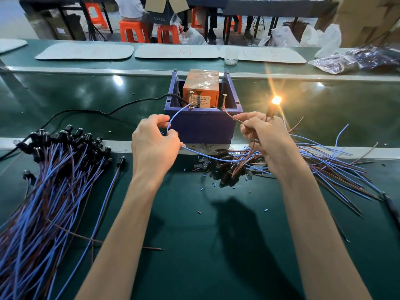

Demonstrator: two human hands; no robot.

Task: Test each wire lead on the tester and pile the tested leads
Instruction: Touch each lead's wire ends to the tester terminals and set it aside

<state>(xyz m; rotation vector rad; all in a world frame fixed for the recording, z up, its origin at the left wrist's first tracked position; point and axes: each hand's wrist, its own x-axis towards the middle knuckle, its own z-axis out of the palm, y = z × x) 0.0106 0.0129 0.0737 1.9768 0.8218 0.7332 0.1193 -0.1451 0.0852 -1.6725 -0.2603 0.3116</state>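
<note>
Purple box (203, 124) holds an orange tester (200, 92) with 2 screws (191, 98).

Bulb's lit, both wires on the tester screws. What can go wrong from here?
1. The blue wire and brown wire meet bare screws on the tester; a slip may break contact or bring fingers onto live metal.
2. The lit bulb glows just above the right hand; it may be hot.
3. The heap of leads tangles under that hand; lifting may drag leads along.

Bare mat (184, 224) runs between left pile (54, 191) and right pile (337, 167), tester box (203, 124) ahead.
</note>
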